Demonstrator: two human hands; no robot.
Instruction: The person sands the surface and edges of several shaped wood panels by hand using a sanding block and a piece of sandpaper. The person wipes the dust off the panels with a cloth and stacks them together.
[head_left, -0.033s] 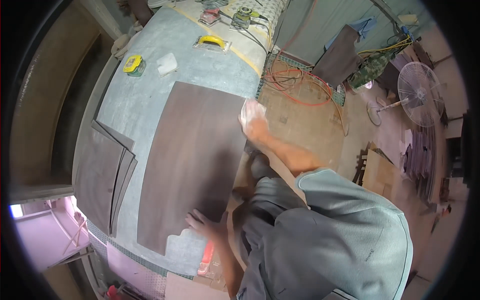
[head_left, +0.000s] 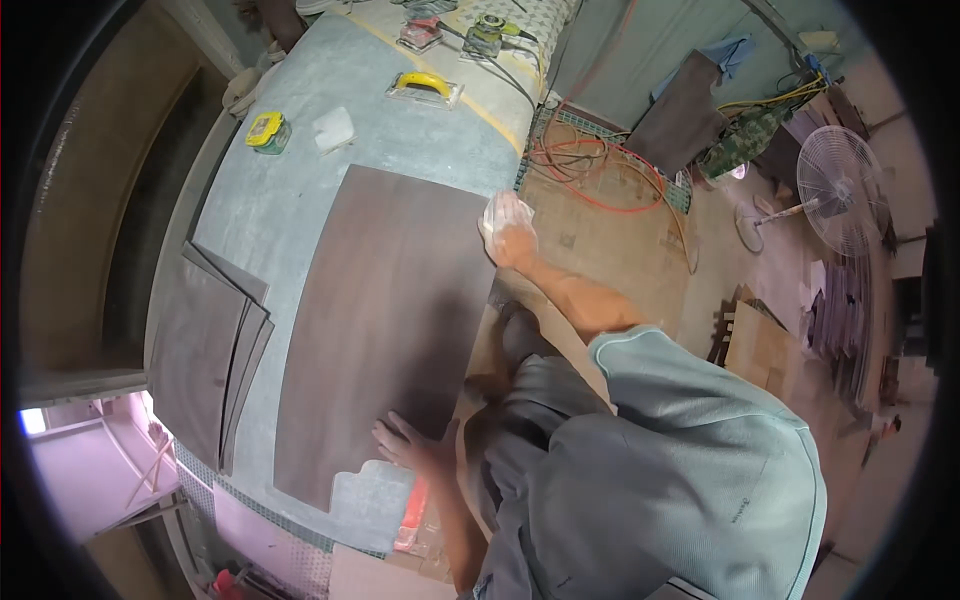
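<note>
A large dark brown wooden panel (head_left: 385, 300) lies flat on the grey-covered table, with a notched cutout along its lower end. My left hand (head_left: 412, 447) rests on the panel beside that cutout, fingers spread flat. At the panel's upper right corner, my right hand (head_left: 514, 240) presses a white folded pad (head_left: 491, 217) against the edge. Whether the pad is cloth or abrasive paper, I cannot tell. My palm and fingers cover part of it.
Several thin dark panels (head_left: 200, 355) are stacked at the left. Farther up the table are a yellow-lidded tub (head_left: 266, 131), a white sheet (head_left: 334, 129), a yellow-handled sanding block (head_left: 424, 88) and a green sander (head_left: 486, 38). Orange hose (head_left: 600, 203) and a fan (head_left: 838, 190) stand to the right.
My right hand and the white pad have shifted very slightly outward along the panel's corner. My left hand and the panel look almost the same.
</note>
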